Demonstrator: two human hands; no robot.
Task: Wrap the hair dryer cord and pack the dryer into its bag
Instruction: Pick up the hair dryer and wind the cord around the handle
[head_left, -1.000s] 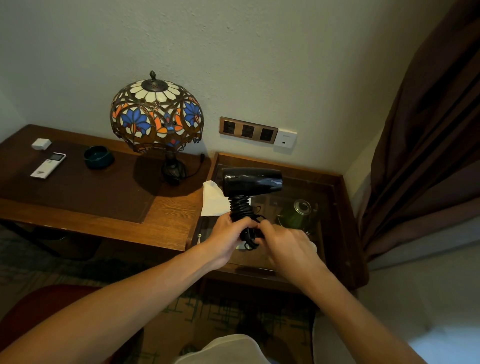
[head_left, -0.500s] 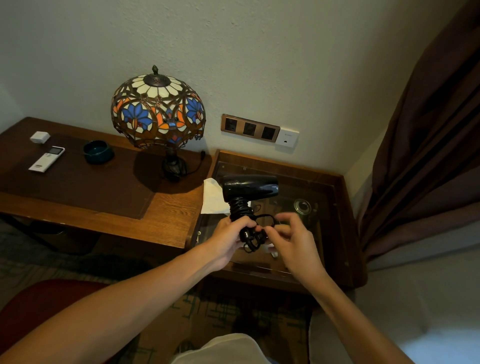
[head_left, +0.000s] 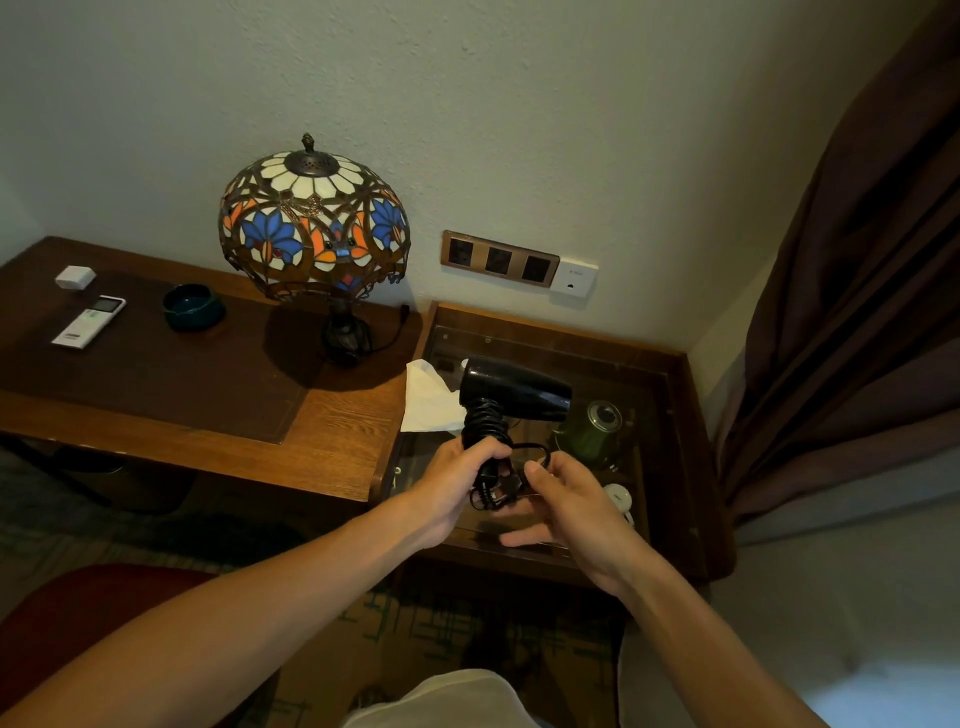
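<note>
Head view is showing the left hand (head_left: 457, 486) clamping around the lower handle of the black hair dryer (head_left: 514, 392), holding it upright above the front part of a glass-topped side table (head_left: 685, 426), with the barrel pointing right. Its cord (head_left: 485, 423) is sitting coiled around the handle above the fist, and a loose end with the plug is hanging below the hand. The right hand (head_left: 566, 506) is hovering just beside that loose end, fingers parted and slack, gripping nothing that can be made out. A white tissue (head_left: 428, 397) is lying at the table's left edge, just behind the dryer. On the wooden desk (head_left: 332, 441) to the left, a stained-glass lamp (head_left: 314, 228) is standing near the back right corner, with a dark bowl (head_left: 193, 306), a remote control (head_left: 89, 321) and a small white box (head_left: 75, 277) toward the back left.
</note>
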